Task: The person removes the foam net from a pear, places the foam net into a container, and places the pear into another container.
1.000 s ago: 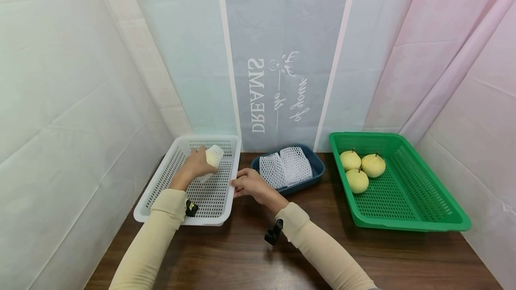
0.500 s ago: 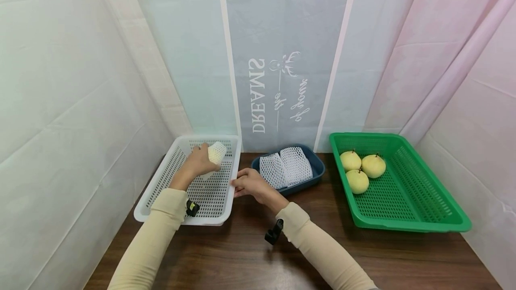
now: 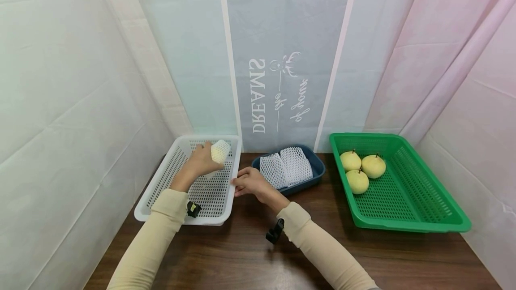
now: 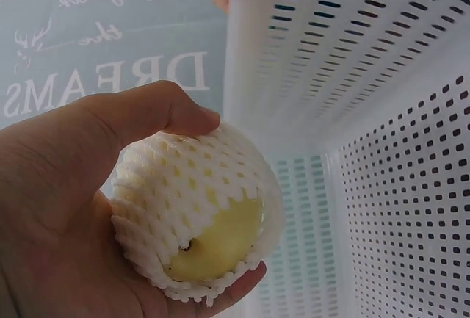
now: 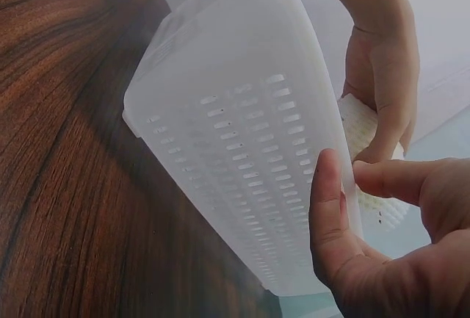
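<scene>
My left hand grips a pale yellow pear wrapped in a white foam net. In the head view they are over the far part of the white slotted basket. The left wrist view shows the thumb on top of the net and fingers beneath, with the pear's bare end facing the camera. My right hand holds the basket's right rim. In the right wrist view, its thumb and fingers pinch that rim from both sides. No other fruit shows inside the white basket.
A blue tray with white foam nets stands right of the white basket. Farther right, a green basket holds three pears. All stand on a dark wooden table, with fabric walls behind and at both sides.
My left hand has shifted slightly right and away from me with the netted pear, inside the white basket's outline. My right hand stays on the rim.
</scene>
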Motion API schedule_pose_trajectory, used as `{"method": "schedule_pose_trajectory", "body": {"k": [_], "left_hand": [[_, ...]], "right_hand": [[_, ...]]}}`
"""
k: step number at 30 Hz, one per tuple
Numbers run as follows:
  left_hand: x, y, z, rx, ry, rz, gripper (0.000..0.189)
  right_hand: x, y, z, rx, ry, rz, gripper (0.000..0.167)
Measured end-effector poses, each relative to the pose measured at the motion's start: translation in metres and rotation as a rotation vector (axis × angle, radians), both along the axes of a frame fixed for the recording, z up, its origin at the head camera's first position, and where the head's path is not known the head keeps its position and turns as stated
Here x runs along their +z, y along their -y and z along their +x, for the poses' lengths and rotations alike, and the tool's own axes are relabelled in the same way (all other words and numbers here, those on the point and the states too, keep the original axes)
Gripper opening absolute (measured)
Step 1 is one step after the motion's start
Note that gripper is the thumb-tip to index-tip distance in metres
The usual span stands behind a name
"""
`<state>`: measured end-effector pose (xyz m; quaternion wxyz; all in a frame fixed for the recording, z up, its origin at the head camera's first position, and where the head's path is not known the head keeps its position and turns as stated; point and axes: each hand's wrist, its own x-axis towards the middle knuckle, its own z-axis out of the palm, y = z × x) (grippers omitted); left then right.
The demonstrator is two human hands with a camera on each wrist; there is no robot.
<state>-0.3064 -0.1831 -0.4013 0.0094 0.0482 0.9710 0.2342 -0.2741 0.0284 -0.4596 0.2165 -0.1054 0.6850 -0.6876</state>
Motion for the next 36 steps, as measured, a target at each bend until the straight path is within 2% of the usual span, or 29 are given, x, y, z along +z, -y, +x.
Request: {"method": "schedule_pose_trajectory", "body": {"k": [6, 13, 18, 23, 36], "left_hand": [[0.004, -0.005, 0.004, -0.011, -0.014, 0.0, 0.091], [0.009, -0.012, 0.009, -0.018, -0.028, 0.031, 0.09], [0.009, -0.018, 0.011, -0.031, -0.053, 0.058, 0.094], [0.009, -0.024, 0.013, -0.036, -0.062, 0.08, 0.095], [0.012, -0.039, 0.019, -0.067, -0.097, 0.163, 0.096]], "right_hand": [[0.002, -0.001, -0.002, -0.049, -0.013, 0.016, 0.044], [0.004, -0.005, -0.005, -0.078, -0.062, 0.055, 0.036], [0.005, -0.008, -0.007, -0.106, -0.07, 0.022, 0.034], [0.008, -0.011, -0.009, -0.116, -0.086, -0.014, 0.039], [0.014, -0.017, -0.009, -0.085, -0.106, -0.08, 0.048]]}}
